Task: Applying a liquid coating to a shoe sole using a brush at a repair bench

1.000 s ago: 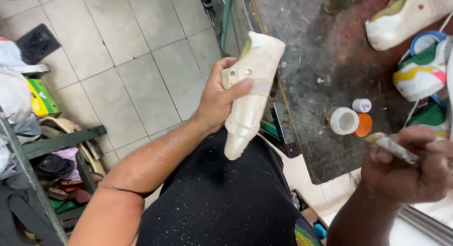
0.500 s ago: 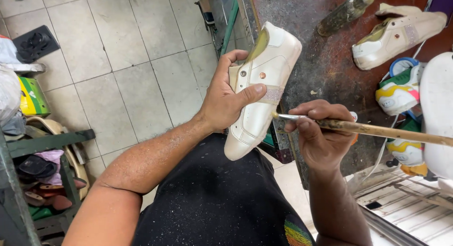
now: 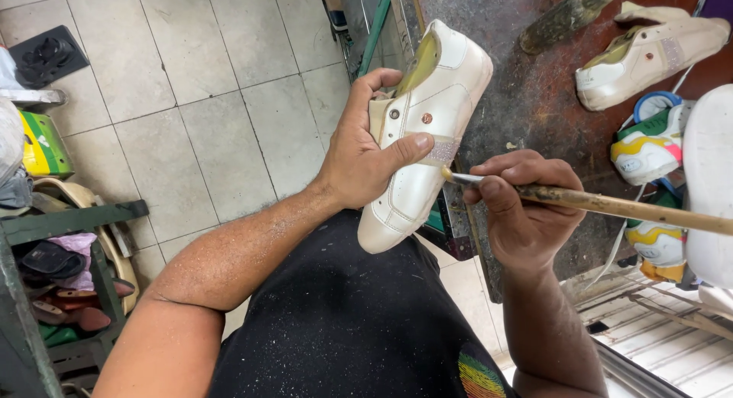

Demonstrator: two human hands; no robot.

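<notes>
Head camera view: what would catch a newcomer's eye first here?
A cream-white shoe stands out mid-frame, gripped in the left hand above the person's lap. The right hand holds a long wooden-handled brush with its tip against the shoe's side. More shoes lie on the dark stained workbench at upper right.

Smooth white leather shoe [image 3: 424, 138], smeared wooden brush [image 3: 603, 205], stained rough workbench [image 3: 527, 92].

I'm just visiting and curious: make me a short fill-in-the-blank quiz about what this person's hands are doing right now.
1. The left hand holds a ____ shoe.
2. The right hand grips a long-handled ____ whose tip meets the shoe's side.
3. Under the bench, the floor is covered in pale ____.

Missing words: white; brush; tiles
</notes>
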